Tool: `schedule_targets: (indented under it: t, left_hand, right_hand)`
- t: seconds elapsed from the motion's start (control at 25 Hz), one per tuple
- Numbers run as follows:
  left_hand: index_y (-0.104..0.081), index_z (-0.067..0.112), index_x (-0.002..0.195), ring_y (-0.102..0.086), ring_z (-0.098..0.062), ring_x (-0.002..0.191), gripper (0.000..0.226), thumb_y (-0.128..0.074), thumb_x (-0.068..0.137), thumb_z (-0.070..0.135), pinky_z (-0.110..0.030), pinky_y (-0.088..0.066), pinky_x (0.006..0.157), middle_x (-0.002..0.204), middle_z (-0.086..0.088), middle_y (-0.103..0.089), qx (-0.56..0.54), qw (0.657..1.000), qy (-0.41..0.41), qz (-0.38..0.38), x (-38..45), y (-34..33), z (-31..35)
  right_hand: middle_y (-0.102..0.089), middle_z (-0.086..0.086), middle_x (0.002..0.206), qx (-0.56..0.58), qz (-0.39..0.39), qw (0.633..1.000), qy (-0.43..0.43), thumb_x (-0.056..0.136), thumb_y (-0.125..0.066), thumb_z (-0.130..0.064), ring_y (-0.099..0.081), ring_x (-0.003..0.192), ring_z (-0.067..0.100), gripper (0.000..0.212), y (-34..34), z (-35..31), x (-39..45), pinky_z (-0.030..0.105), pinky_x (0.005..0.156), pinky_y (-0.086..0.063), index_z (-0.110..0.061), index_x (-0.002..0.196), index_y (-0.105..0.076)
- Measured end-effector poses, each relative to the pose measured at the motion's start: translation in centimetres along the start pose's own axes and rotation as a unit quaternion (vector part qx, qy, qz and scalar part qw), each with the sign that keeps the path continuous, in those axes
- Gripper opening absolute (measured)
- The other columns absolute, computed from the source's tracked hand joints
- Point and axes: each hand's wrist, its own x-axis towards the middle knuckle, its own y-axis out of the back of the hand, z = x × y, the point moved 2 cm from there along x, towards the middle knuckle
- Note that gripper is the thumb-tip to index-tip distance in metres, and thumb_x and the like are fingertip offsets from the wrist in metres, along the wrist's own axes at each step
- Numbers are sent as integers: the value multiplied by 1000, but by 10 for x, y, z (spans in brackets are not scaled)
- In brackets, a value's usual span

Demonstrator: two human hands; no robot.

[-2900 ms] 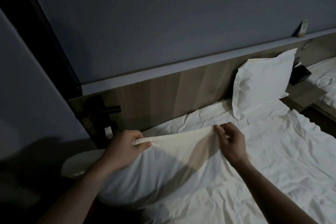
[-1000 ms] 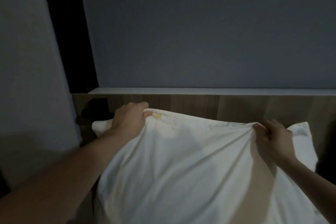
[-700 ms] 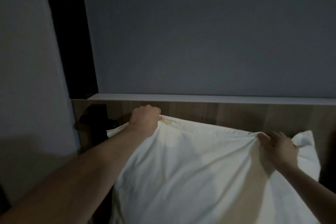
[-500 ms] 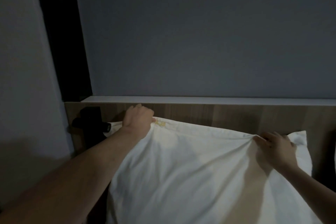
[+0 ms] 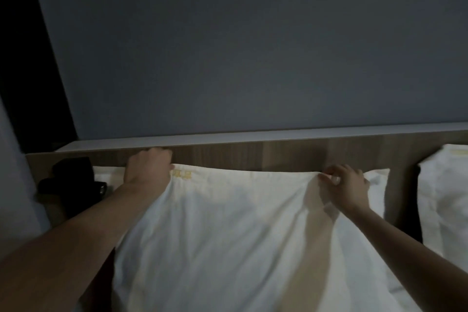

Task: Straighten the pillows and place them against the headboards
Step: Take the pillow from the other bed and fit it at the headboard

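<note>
— Head view first: what fills it?
— A grey wall (image 5: 253,45) takes the upper half, from 9 to 3 o'clock. Below it runs a wooden headboard (image 5: 278,153) with a pale ledge (image 5: 253,134) along its top.
— And the task's thing?
— One large white pillow (image 5: 228,235) spreads from the centre down to 6 o'clock, its top edge lying against the headboard. A second pillow (image 5: 445,197) stands at 3 o'clock, also against the headboard, with a dark gap between the two.
— Where are the hands against the big pillow?
— The left hand (image 5: 148,168) sits at its upper left corner, about 10 o'clock of the pillow, fingers curled and gripping the top edge just beside a small yellow mark (image 5: 181,174). The right hand (image 5: 345,186) is at the upper right, about 2 o'clock, thumb and fingers pinching the fabric of the top edge.
— Anything else?
— A dark fixture (image 5: 69,177) on the headboard at 9 o'clock, just left of the left hand.
— The count?
— Two pillows, two hands, one headboard, one fixture.
</note>
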Motion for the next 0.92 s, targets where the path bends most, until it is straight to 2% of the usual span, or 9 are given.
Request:
schedule_targets:
  t: [0.12,0.2,0.28,0.44,0.6,0.68,0.76,0.84,0.92]
  left_hand:
    - [-66,20,103,-72,-29,96,20,-55,102,37,-36,-53,79,105,-6,-73,-5,1000,1,12,0,-5,-2]
    - [-65,21,100,-71,-29,94,19,-56,101,37,-35,-52,76,103,-6,-73,-14,1000,1,15,0,-9,-4]
    - [-64,22,96,-71,-29,90,17,-57,100,37,-35,-51,74,99,-5,-73,-24,1000,2,18,0,-10,-5]
    - [-63,23,94,-69,-25,81,17,-58,100,38,-34,-50,69,91,-3,-71,-20,999,8,25,-2,-9,-4]
    - [-64,21,99,-71,-28,92,18,-57,101,38,-34,-48,71,102,-6,-72,-19,1000,10,6,-1,-5,-2]
    - [-65,19,98,-71,-31,94,18,-58,100,36,-37,-52,75,104,-8,-73,-33,999,14,-1,1,-5,-3]
    - [-65,17,96,-71,-33,95,18,-58,100,34,-38,-53,77,105,-9,-72,-59,998,22,2,1,-7,-5]
    - [-63,15,91,-69,-35,90,17,-59,100,30,-40,-54,75,100,-10,-69,-99,994,29,21,1,-9,-11]
    - [-59,14,86,-67,-37,83,18,-62,98,27,-43,-55,71,94,-10,-66,-135,989,33,48,1,-10,-19]
  right_hand:
    - [-70,-4,120,-20,-26,999,-23,94,-66,-31,-54,118,37,17,9,34,-6,51,99,-40,-32,109,-73]
    - [-68,0,129,-52,-41,997,-26,89,-62,-14,-54,118,39,29,16,59,-4,51,97,-46,-30,111,-71]
    - [-64,1,132,-59,-69,996,3,86,-60,-10,-59,115,37,35,20,73,0,47,93,-52,-28,114,-68]
    - [-65,-8,112,-33,-192,980,45,97,-51,-15,-67,104,23,35,15,56,4,38,83,-54,-29,125,-66]
    - [-77,1,110,-168,-302,936,60,101,-45,-29,-68,96,24,29,2,60,8,35,76,-51,-27,118,-69]
    - [-77,6,94,-143,-253,956,41,100,-48,-31,-71,90,28,28,4,60,17,36,71,-54,-20,103,-74]
    - [-75,2,82,-62,-128,990,9,100,-51,-31,-70,81,26,29,17,52,29,35,65,-54,-21,99,-78]
    - [-79,2,87,-10,-34,999,12,100,-53,-28,-69,81,24,29,29,36,39,35,69,-55,-23,107,-81]
    - [-79,3,99,25,10,999,21,100,-55,-24,-70,89,26,29,34,16,45,33,72,-50,-21,113,-80]
